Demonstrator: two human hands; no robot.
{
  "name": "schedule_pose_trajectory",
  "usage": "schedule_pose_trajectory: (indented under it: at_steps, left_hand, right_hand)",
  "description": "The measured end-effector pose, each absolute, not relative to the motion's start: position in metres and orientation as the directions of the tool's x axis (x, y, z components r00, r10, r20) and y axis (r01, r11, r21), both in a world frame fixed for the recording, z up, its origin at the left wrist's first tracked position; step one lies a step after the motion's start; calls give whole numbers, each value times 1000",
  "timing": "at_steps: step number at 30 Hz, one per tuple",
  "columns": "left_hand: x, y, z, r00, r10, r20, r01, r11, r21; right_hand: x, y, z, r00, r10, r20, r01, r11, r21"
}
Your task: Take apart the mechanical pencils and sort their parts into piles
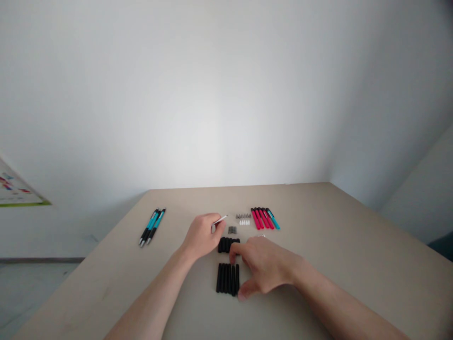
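Between the fingertips of my left hand (pixel 206 233) is a slim white pen refill (pixel 221 219), its tip angled up to the right. My right hand (pixel 264 264) reaches over a row of black pen barrels (pixel 227 278), thumb and index finger spread apart. The index fingertip is by the upper end of the right-hand barrels and the thumb by their lower end; whether they touch is unclear. A second row of short black grips (pixel 226 244) lies just beyond, partly covered by my right fingers. Small springs (pixel 232 230) sit above that row.
Farther back are metal pen tips (pixel 243 216), small white parts (pixel 244 222), and several pink pen barrels (pixel 260 218) with a teal one (pixel 273 219). Other white pieces (pixel 261 235) are partly behind my right hand. Assembled teal-and-black pens (pixel 152 226) lie at left. A wall (pixel 226 118) borders the table.
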State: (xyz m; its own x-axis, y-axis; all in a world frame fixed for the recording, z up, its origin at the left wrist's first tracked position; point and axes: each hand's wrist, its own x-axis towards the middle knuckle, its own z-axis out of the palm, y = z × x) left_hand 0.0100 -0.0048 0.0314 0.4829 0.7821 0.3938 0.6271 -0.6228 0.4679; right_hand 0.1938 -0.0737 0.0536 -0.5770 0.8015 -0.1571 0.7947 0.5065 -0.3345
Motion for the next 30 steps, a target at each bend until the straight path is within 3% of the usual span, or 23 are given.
schedule_pose_trajectory:
  at_steps: [30]
  left_hand:
    - [12, -5, 32, 481, 788, 385, 630, -616, 473]
  right_hand:
    - [191, -79, 57, -533, 828, -178, 835, 479, -272]
